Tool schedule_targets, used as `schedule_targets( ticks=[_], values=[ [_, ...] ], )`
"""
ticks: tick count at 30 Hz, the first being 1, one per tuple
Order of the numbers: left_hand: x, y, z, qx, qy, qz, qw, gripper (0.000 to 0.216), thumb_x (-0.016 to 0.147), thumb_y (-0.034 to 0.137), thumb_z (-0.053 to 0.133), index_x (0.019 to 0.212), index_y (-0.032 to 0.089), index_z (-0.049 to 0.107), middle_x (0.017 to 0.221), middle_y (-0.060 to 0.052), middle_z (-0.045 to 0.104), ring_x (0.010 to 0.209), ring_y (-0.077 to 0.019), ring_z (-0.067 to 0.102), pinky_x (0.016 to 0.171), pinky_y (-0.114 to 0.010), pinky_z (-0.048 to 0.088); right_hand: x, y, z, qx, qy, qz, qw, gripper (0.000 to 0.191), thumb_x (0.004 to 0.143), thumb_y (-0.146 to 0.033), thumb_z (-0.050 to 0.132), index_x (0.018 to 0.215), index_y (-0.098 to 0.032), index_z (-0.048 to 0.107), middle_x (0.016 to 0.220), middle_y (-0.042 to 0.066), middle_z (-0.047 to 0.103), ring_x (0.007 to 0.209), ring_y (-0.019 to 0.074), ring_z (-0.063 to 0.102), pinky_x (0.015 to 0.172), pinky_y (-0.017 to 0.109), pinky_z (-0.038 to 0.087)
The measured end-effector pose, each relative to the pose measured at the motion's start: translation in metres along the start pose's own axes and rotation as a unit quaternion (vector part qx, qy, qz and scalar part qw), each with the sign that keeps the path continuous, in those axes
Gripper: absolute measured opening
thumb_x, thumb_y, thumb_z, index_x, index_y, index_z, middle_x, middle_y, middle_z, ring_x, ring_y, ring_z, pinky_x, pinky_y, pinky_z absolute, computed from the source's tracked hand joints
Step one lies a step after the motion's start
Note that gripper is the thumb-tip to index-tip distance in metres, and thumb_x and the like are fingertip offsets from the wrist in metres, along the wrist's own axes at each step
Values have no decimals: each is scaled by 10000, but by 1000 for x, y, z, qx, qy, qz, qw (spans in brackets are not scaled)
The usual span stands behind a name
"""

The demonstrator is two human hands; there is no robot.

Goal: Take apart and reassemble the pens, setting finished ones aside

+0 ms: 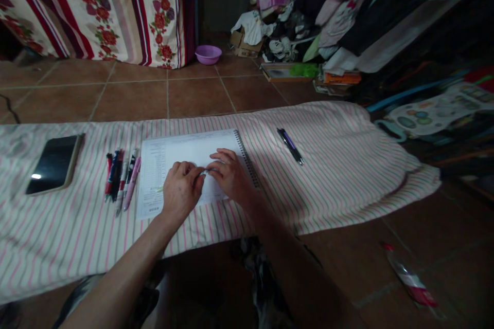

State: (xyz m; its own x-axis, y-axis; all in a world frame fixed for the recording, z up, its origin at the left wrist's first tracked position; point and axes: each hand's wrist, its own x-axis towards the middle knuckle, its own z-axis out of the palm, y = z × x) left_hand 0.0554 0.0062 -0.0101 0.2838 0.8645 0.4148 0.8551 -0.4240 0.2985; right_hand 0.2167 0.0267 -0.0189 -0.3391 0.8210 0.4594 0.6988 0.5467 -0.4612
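Note:
Above an open spiral notebook (pixel 189 146), both hands meet with their fingertips pinched together. My left hand (pixel 180 187) is closed on a small pale object (pixel 206 171), mostly covered by the fingers, so its kind is unclear. From the other side, the thumb and forefinger of my right hand (pixel 230 174) close on the same object, its other fingers bent loosely. A thin yellow-green tip (pixel 159 189) shows left of my left hand; whether it belongs to the held object I cannot tell. Printed lines run down the notebook's left part, and its coil is on the right.
Several pens (pixel 122 177) lie side by side left of the notebook. Farther left is a dark-screened phone (pixel 54 163). A black and purple pen (pixel 290 146) lies to the right on the striped cloth (pixel 332 175). A plastic bottle (pixel 411 277) and purple basin (pixel 208 55) are on the tiled floor.

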Motion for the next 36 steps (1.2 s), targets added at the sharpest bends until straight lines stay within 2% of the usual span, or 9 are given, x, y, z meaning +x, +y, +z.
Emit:
schedule_targets(
  ticks=[24,36],
  values=[
    [2,-1,4,-2,14,12,1000,175,832,284,500,838,180,641,774,-60,582,757,-212,478,698,-354,420,2,-3,0,8,-12,-9,1000,133,811,-122,547,823,-180,666,1051,74,606,1161,221,403,1001,411,382],
    [2,0,2,8,10,-2,1000,154,824,264,503,812,183,633,776,-61,588,774,-220,485,707,-353,421,3,-3,-3,-7,-21,-11,1000,154,839,-170,523,815,-202,671,1047,70,610,1178,231,407,994,441,387]
  ],
)
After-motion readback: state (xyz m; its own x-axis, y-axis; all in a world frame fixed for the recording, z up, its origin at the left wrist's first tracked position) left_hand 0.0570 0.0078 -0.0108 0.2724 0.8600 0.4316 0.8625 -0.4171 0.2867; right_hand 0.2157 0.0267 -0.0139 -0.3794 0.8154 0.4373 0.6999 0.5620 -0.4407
